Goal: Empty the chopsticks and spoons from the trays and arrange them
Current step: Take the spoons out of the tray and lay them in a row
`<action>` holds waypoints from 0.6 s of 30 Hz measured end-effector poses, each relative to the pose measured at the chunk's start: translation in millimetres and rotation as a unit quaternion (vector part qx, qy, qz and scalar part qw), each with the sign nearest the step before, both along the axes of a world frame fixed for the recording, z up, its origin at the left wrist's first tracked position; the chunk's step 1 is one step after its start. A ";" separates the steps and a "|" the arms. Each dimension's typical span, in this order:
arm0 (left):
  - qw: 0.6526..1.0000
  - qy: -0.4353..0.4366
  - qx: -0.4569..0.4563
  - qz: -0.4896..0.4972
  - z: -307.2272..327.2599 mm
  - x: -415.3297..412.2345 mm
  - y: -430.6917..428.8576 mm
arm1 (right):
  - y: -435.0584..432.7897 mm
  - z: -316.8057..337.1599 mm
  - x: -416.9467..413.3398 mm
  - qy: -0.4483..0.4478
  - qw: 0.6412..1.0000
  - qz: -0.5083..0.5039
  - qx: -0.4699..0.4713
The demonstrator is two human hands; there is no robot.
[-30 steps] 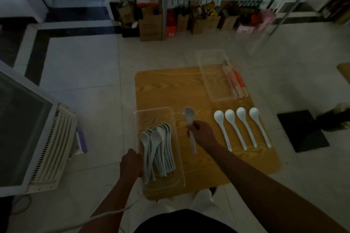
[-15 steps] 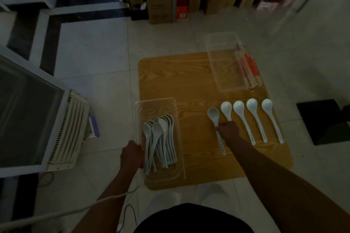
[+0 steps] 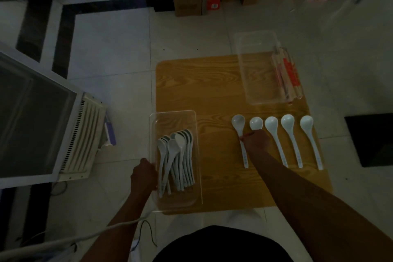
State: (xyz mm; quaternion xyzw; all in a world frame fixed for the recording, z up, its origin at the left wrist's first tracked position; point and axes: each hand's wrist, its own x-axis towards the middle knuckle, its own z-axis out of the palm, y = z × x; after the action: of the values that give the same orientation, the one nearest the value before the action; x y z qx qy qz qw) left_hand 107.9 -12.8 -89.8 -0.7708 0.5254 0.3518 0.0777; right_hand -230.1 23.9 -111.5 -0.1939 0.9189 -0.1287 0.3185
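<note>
Wood counter [image 3: 212, 83] sits low over the tiled floor and carries it all. Far tray [image 3: 258, 66] holds wrapped chopsticks [image 3: 287, 74] against its right wall, untouched. Near tray [image 3: 192, 119] w/ a heap of spoons [image 3: 180, 155] stays put because the left hand [image 3: 143, 173] is curled on its left rim, prob. steadying it. Right hand [image 3: 255, 142] pinches the handle of a spoon [image 3: 238, 122], setting it at the left end of the row of spoons [image 3: 289, 123], bowls away, handles parallel, so the line reads neat.
</note>
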 end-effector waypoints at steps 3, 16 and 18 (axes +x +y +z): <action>1.000 0.001 0.003 0.002 2.0 -1.2 -0.7 | -1.1 1.0 -0.5 0.007 1.000 -0.013 0.006; 0.999 0.035 -0.010 -0.022 7.3 3.2 1.8 | -27.9 41.9 128.5 0.001 0.967 0.195 -0.166; 0.999 0.043 -0.006 -0.028 7.3 4.8 2.0 | -20.1 36.4 157.8 -0.029 0.962 0.221 -0.157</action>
State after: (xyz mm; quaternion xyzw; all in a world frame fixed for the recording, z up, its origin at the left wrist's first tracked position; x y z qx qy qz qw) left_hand 112.7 -10.8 -82.4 -0.7406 0.5516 0.3789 0.0605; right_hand -72.3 3.8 -75.2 -0.4355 0.8118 -0.2037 0.3313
